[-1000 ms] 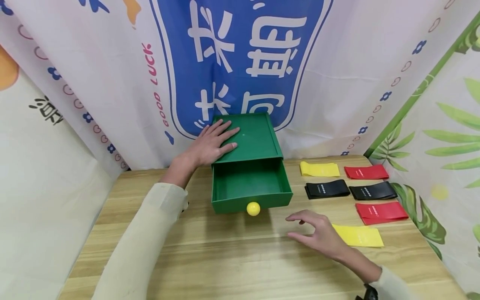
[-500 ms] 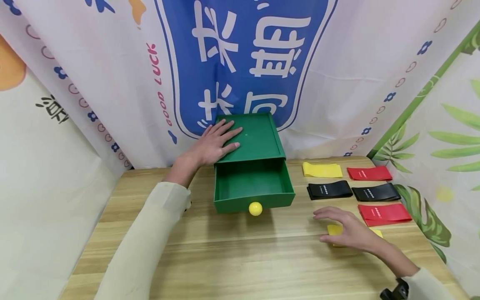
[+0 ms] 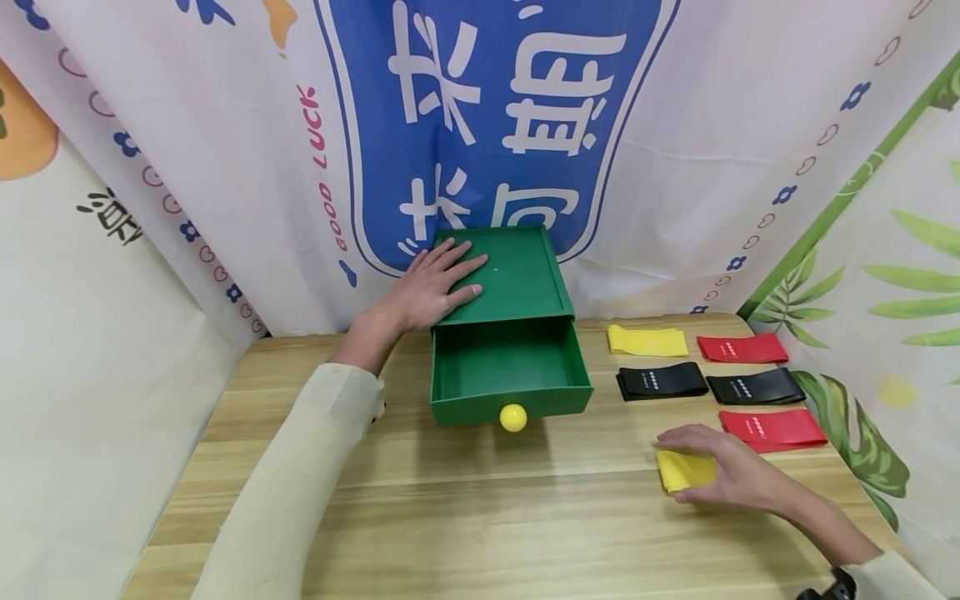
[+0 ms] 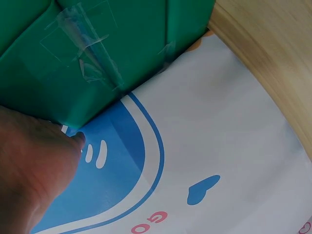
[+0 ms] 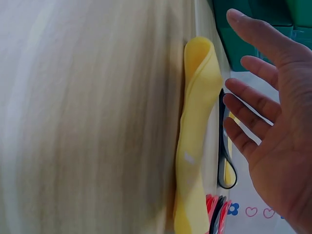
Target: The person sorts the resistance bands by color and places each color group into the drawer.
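Left hand (image 3: 429,292) lay spread on green box (image 3: 521,271), drawer (image 3: 468,410) extended, right hand (image 3: 729,469) hovered, fingers (image 5: 256,100) parted, over nearest yellow band (image 3: 684,472).

It looks like a small curtained booth, closed in on three sides; what building holds it cannot be told: behind the green drawer box (image 3: 517,279) hangs a white cloth (image 3: 262,167) with a blue panel (image 3: 492,117) and pink GOOD LUCK lettering (image 3: 320,162), to the box's left a pale cloth (image 3: 97,358), to its right a leaf-printed cloth (image 3: 922,275), and beneath the box spreads a wood-grain tabletop (image 3: 450,517)
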### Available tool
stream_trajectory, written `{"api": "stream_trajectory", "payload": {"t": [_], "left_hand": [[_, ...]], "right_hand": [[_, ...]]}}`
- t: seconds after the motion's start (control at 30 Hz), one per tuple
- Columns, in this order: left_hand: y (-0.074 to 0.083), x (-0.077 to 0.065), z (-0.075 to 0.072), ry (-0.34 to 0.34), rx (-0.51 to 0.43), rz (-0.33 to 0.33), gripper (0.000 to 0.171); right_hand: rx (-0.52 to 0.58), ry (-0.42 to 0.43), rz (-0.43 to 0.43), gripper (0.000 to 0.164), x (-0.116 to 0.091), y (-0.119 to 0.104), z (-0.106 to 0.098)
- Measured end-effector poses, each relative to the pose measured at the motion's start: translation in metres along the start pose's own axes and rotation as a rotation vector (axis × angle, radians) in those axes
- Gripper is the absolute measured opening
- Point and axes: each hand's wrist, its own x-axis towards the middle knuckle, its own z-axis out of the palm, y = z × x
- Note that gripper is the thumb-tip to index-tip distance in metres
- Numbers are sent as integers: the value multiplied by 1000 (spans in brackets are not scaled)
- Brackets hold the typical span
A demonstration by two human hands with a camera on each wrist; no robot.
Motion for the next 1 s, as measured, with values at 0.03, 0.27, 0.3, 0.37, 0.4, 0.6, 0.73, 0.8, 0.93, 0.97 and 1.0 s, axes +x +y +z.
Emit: {"api": "stream_trajectory", "payload": {"t": [0.03, 0.27, 0.3, 0.37, 0.4, 0.6, 0.73, 0.8, 0.93, 0.97, 1.0], "left_hand": [[0, 0, 0, 0, 1, 0, 66], [-1, 1, 1, 2, 1, 1, 66], [-1, 1, 1, 1, 2, 1, 66], [-1, 1, 1, -1, 1, 0, 66], [-1, 1, 1, -2, 0, 0, 66], [-1, 1, 1, 0, 0, 0, 66], [-1, 1, 1, 5, -5, 2, 66], [-2, 2, 2, 4, -6, 3, 65], [-2, 2, 2, 1, -9, 5, 65], [-2, 2, 2, 1, -8, 6, 65], [-2, 2, 2, 1, -8, 6, 65]], "right_hand": [[-3, -1, -1, 64, -1, 1, 1], [9, -6, -9, 65, -7, 7, 2], [12, -6, -9, 65, -7, 8, 2], [17, -3, -7, 64, -8, 9, 3], [17, -1, -7, 64, -8, 10, 4], [-5, 3, 8, 60, -9, 13, 10], [-11, 0, 35, 57, -8, 13, 13], [-6, -5, 41, 56, -7, 13, 13], [7, -19, 46, 53, -7, 13, 13], [8, -23, 46, 52, -7, 13, 13], [9, -22, 50, 52, -7, 13, 13]]}}
